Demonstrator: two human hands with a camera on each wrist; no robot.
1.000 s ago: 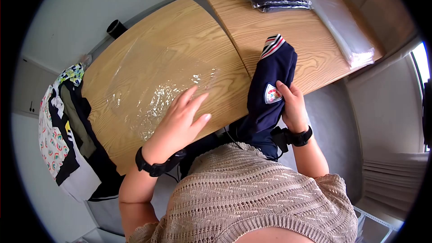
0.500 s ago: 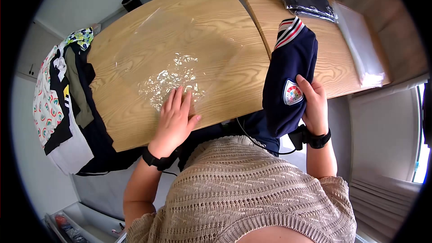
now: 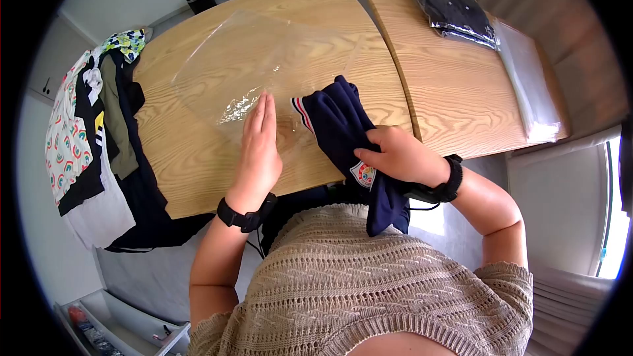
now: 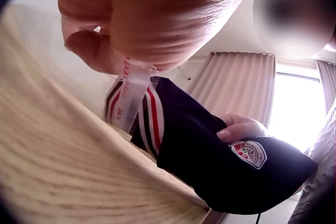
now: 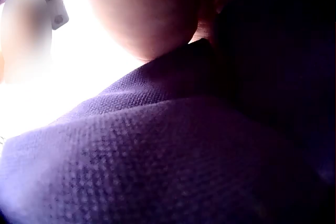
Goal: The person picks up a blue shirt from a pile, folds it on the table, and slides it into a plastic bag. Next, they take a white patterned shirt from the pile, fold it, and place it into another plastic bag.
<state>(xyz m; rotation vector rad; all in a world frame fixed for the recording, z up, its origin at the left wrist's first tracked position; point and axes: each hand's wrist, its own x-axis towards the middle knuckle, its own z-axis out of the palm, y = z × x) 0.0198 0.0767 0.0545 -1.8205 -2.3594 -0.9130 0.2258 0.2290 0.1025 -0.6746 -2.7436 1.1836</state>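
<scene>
My right hand (image 3: 405,155) grips a folded navy garment (image 3: 336,115) near its round badge. Its red, white and black striped trim (image 3: 301,113) faces the clear plastic bag (image 3: 224,46), which lies flat on the table. Fingers straight and together, my left hand (image 3: 260,148) stands edge-on at the near end of that bag. In the left wrist view, a clear strip with red print (image 4: 128,92) hangs beneath the left hand, in front of the striped trim. Navy cloth (image 5: 131,155) fills most of the right wrist view.
Several clothes (image 3: 99,138) hang over the table's left edge. A bagged dark garment (image 3: 455,13) and a stack of clear bags (image 3: 527,86) lie on the right-hand table (image 3: 448,86). A black cylinder (image 3: 200,0) stands behind the far edge. Lower left is a grey bin (image 3: 125,320).
My right hand has swung the garment left and tilted it, bringing the striped trim toward the clear bag. The left hand has turned from palm-down on the bag to edge-on.
</scene>
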